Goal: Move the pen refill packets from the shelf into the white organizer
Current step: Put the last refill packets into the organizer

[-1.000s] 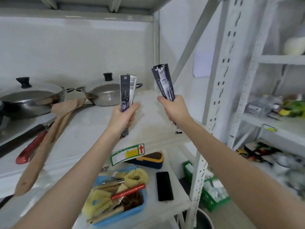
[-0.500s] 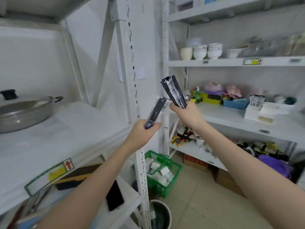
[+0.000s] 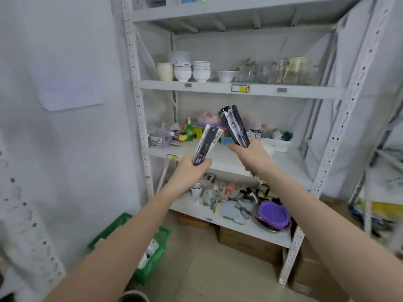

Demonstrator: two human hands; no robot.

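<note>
- Landmark: white organizer (image 3: 281, 143), a low tray on the middle shelf (image 3: 290, 162) of the white rack, right of centre.
- Left hand (image 3: 189, 174): grip pressed together around the bottom end of the left packet (image 3: 207, 144). Packet tilts up and to the right, well left of the organizer and nearer the camera than it.
- Right hand (image 3: 254, 155): grip pinching the right packet (image 3: 234, 127) low on its length. Top leans left, bottom end pokes out under the hand. It sits just left of the organizer in the view; looks short of it, not over it yet.
- Count: two pen refill packets in hand, one per hand. More packet-like tops stand upright at the organizer's left edge, three or so; too small to count for sure.
- Handling, my read: long flat film sleeves, light. Stiff along the length from the refills inside, floppy at the sealed ends. Glossy film, so likely slippery.
- Where to hold: low or mid-body, thumb across the flat face, as now. Avoid the empty top flap; it would fold.
- Not fragile, but squeezing hard could bend the refills.
- Organizer compartments look narrow from here, so feed each packet end-first and upright.
- Nearby clutter: sponges and a green bottle (image 3: 189, 130) left of the organizer, stacked white bowls (image 3: 192, 71) on the shelf above it.
</note>
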